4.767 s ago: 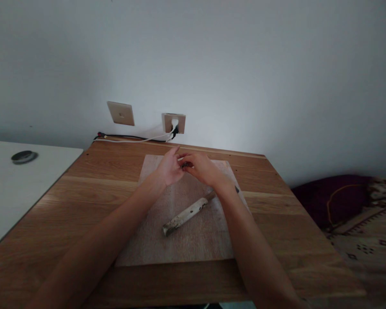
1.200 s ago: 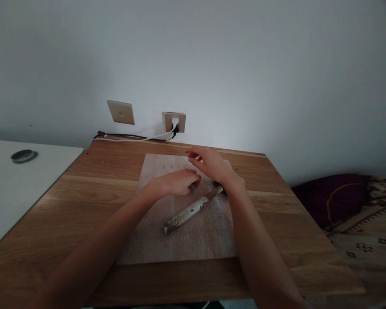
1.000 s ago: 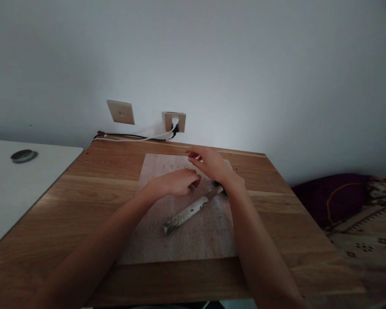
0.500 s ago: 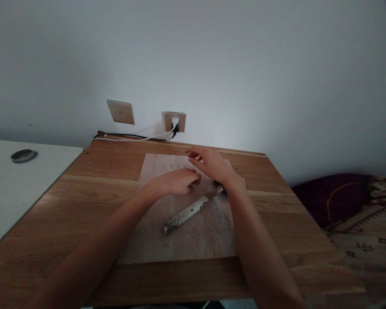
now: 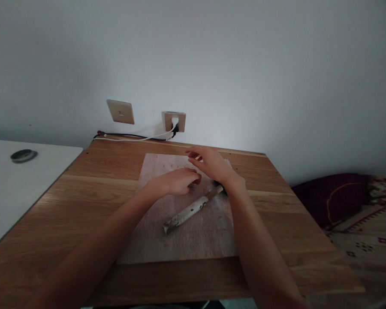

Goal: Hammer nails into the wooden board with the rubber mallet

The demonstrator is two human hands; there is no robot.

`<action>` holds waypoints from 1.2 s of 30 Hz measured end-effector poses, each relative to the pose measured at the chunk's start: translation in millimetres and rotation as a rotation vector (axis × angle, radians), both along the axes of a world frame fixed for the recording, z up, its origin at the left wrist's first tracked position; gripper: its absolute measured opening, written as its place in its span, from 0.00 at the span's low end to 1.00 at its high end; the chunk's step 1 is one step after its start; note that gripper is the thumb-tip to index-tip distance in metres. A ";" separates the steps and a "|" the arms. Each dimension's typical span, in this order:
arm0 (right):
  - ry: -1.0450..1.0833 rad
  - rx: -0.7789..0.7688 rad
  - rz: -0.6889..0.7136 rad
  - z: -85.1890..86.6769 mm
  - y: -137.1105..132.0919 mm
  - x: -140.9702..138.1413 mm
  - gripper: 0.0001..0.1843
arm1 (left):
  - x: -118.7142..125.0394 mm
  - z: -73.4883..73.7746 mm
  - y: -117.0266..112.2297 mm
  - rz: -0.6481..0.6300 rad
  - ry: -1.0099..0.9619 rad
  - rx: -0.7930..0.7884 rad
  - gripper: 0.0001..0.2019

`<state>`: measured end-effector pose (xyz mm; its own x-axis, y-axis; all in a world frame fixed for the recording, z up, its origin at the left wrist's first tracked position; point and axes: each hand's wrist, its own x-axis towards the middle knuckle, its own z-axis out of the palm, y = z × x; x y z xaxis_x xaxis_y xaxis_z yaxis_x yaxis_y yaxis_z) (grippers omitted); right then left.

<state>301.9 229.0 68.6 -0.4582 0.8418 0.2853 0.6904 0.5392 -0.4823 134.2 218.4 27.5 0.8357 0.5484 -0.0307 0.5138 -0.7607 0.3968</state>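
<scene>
A pale wooden board [image 5: 180,240] lies on the table, with a row of small dark dots near its far edge. On it rests a hammer [image 5: 189,211], its worn white handle slanting up to a dark head partly behind my right wrist. My left hand [image 5: 180,181] is low over the board's middle, fingers curled down; a small greyish bit shows beneath them, too small to name. Just beyond it, my right hand [image 5: 210,163] hovers near the board's far edge, thumb and fingers bent together. Whatever sits between those fingertips cannot be made out.
The brown wooden table [image 5: 93,193] meets a white wall. A socket [image 5: 180,122] with plugs and cables [image 5: 135,138] is behind it, beside a wall plate [image 5: 120,111]. On the left white table [image 5: 6,184] is a round dark dish [image 5: 23,156]. Patterned fabric [image 5: 366,240] lies right.
</scene>
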 end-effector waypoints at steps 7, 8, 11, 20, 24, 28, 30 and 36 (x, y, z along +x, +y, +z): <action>0.003 0.002 0.007 -2.4 0.5 0.5 0.17 | -0.7 -1.9 1.3 -0.011 0.003 -0.002 0.12; 0.006 0.006 0.007 -2.8 0.5 0.6 0.17 | -0.7 -1.8 1.4 -0.008 0.006 -0.001 0.12; 0.012 0.017 0.007 -3.3 0.7 0.4 0.17 | -1.0 -1.4 1.5 -0.004 0.010 0.001 0.12; -0.009 0.007 0.010 -1.0 0.9 0.2 0.17 | -3.7 9.0 0.3 -0.003 0.063 0.016 0.04; -0.004 0.001 0.002 -0.9 0.2 0.0 0.17 | -8.2 9.0 3.4 -0.010 0.052 0.002 0.03; -0.012 0.003 0.002 0.1 -0.8 -0.8 0.18 | -12.2 4.1 8.3 -0.003 0.000 0.016 0.04; -0.016 0.001 0.003 0.5 -0.9 -1.2 0.17 | -13.4 2.5 9.8 0.016 0.000 0.029 0.05; -0.020 -0.009 0.000 -0.5 0.5 -1.6 0.17 | -15.9 4.1 9.7 0.074 0.038 0.045 0.08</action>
<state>300.3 229.6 68.1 -0.4641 0.8441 0.2686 0.7000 0.5353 -0.4727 118.3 228.1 31.6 0.7914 0.6102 -0.0357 0.5833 -0.7365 0.3425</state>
